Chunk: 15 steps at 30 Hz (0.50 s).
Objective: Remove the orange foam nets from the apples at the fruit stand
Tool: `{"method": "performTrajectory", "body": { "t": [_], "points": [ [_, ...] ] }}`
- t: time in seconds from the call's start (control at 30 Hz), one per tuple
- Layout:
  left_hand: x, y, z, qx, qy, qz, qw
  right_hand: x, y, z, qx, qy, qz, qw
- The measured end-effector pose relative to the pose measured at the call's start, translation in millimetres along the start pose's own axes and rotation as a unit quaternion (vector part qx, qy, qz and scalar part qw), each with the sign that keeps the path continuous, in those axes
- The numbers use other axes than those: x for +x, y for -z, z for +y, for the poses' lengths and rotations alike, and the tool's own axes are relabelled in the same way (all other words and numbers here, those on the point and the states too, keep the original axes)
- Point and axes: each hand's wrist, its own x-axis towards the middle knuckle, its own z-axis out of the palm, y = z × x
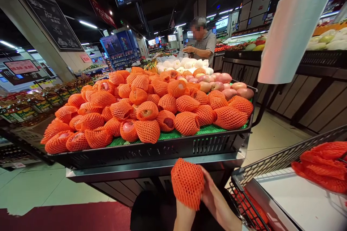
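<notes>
An orange-red foam fruit net point(187, 182) is between my hands, just in front of the display's front edge. The net covers my left hand point(185, 213), so only the wrist shows below its open lower rim and the fingers are hidden. Against the net's right side, my right hand point(209, 190) grips it, its fingertips partly behind the mesh. Whether a fruit is inside the net I cannot tell. Beyond the hands, a black crate point(162, 150) bears a heap of apples in the same orange foam nets point(148, 130). Bare pinkish apples point(223, 78) lie at its right rear.
A wire cart or basket point(245, 177) at lower right holds a white tray point(292, 196) and more orange nets point(322, 166). A plastic-bag roll point(294, 36) stands on a post at right. Behind the white-netted fruit point(187, 65) is a person point(203, 41). Bottles point(35, 103) line the left.
</notes>
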Motion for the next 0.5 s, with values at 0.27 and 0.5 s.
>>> {"method": "performTrajectory", "body": {
  "t": [0.27,0.5],
  "points": [
    [-31.9,20.1,51.1,0.101,-0.115,-0.246,0.957,19.4,26.1,3.2,0.075,-0.081,0.106,0.988],
    [-18.0,-5.3,37.9,-0.305,-0.013,0.023,0.952,10.8,25.7,0.2,0.006,0.015,0.124,0.992]
  ]
}}
